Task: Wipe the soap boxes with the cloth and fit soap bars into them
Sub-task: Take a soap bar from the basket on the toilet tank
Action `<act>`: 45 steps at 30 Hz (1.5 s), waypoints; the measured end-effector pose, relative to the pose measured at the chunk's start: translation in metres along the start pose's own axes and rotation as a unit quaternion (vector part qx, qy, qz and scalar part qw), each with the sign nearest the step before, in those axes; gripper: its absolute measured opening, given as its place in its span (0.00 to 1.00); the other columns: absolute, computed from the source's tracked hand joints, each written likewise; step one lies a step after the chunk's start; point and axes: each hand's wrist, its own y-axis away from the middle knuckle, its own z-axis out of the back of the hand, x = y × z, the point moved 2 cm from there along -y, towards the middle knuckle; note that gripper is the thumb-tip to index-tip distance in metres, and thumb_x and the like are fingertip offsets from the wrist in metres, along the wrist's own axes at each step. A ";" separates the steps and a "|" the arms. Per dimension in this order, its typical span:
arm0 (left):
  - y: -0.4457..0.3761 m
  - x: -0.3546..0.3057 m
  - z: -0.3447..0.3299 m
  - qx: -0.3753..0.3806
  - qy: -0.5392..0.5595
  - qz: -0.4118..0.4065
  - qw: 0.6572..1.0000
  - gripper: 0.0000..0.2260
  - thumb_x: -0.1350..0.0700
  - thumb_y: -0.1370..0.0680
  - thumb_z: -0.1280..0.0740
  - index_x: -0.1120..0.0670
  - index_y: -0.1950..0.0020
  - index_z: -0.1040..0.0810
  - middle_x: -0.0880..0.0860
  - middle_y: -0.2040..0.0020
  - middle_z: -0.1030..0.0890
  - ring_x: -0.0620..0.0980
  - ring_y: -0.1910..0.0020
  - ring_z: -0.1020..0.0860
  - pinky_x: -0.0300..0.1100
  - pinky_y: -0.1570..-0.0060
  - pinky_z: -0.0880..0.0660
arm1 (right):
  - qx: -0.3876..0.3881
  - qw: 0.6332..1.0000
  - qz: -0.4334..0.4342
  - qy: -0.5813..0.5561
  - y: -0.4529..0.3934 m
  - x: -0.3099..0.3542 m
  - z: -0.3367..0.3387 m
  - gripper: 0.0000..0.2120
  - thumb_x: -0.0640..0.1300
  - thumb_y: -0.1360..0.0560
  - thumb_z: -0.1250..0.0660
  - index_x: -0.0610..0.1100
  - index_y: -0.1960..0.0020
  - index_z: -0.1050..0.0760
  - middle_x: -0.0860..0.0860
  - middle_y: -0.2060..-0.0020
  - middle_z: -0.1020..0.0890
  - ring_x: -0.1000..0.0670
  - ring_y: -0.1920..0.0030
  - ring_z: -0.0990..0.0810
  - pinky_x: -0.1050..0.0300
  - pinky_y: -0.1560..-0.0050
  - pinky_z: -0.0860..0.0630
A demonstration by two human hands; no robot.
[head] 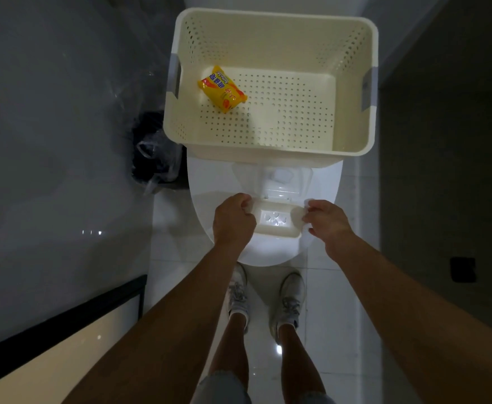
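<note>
Head view: a soap box point(277, 220) on a white toilet lid point(218, 182), held at both ends.
Its clear lid point(279, 179) is hard to see. The box lies left to right. The left hand point(233, 220) and right hand point(326, 223) grip its ends. A yellow soap pack point(222, 89) sits in the far basket point(271, 33).

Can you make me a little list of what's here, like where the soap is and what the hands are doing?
place: closed white toilet lid used as a worktop
soap: yellow wrapped soap bar, lying in the cream perforated plastic basket
soap box: cream rectangular plastic soap box, open, no soap inside
left hand: grips the box's left end
right hand: grips the box's right end
behind the box: clear plastic lid
cloth: not visible
</note>
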 end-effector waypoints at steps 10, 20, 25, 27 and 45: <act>0.016 -0.033 0.082 -0.049 -0.060 -0.085 0.993 0.19 0.65 0.24 0.35 0.55 0.34 0.24 0.52 0.37 0.22 0.51 0.39 0.24 0.49 0.38 0.27 | -0.186 0.976 0.088 0.079 0.055 0.059 0.059 0.14 0.36 0.22 0.33 0.45 0.37 0.24 0.45 0.43 0.20 0.44 0.46 0.20 0.50 0.45 0.21; -0.057 -0.116 0.155 -0.098 -0.144 -0.213 0.961 0.19 0.62 0.23 0.35 0.55 0.32 0.25 0.54 0.37 0.24 0.55 0.38 0.25 0.53 0.40 0.26 | -0.185 0.930 0.289 0.133 0.068 0.175 0.032 0.13 0.38 0.24 0.32 0.48 0.41 0.26 0.50 0.46 0.23 0.50 0.51 0.21 0.51 0.49 0.20; -0.136 -0.125 0.142 -0.031 -0.218 -0.146 0.964 0.20 0.61 0.23 0.36 0.57 0.30 0.29 0.57 0.35 0.25 0.57 0.35 0.27 0.49 0.34 0.34 | -0.077 0.958 0.210 0.178 0.021 0.200 -0.019 0.15 0.37 0.25 0.34 0.47 0.39 0.25 0.51 0.57 0.20 0.52 0.61 0.23 0.58 0.58 0.25; -0.162 -0.124 0.133 -0.016 -0.233 -0.122 0.965 0.18 0.59 0.23 0.34 0.57 0.33 0.29 0.57 0.38 0.24 0.57 0.38 0.26 0.49 0.36 0.33 | -0.044 0.972 0.165 0.160 0.002 0.203 -0.034 0.16 0.37 0.26 0.35 0.47 0.39 0.24 0.50 0.58 0.19 0.53 0.64 0.23 0.60 0.64 0.28; -0.240 -0.112 0.078 0.015 -0.209 -0.027 0.977 0.12 0.52 0.27 0.29 0.55 0.63 0.31 0.51 0.61 0.25 0.48 0.67 0.28 0.39 0.71 0.35 | 0.080 0.992 0.067 0.065 -0.076 0.219 -0.088 0.23 0.32 0.21 0.39 0.44 0.27 0.31 0.41 0.39 0.22 0.42 0.42 0.19 0.43 0.39 0.21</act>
